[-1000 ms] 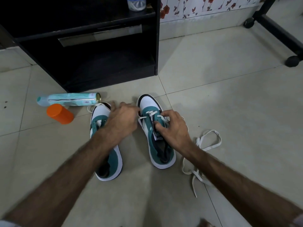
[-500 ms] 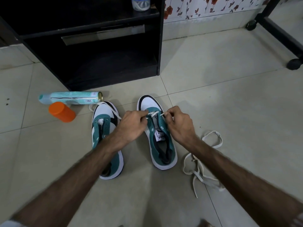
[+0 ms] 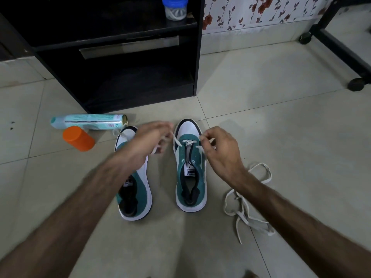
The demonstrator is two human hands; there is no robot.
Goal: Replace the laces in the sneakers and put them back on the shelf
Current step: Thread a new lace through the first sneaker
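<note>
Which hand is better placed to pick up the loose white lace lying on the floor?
Right. The right hand is nearer the loose white lace, on its side of the teal-and-white sneaker.

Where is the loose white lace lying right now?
In the head view, the loose white lace lies in a tangle on the floor tiles at the right, just right of the right-hand sneaker and partly under the right forearm.

Pale glossy floor tiles point(image 3: 271, 109) are reflecting soft light, their grout lines running diagonally. A black shelf unit point(image 3: 120, 63) is standing at the back left, a metal strip point(image 3: 128, 47) crossing its front. Floral wallpaper point(image 3: 257, 11) is covering the wall behind. A black frame on castors point(image 3: 341, 51) is standing at right.
</note>
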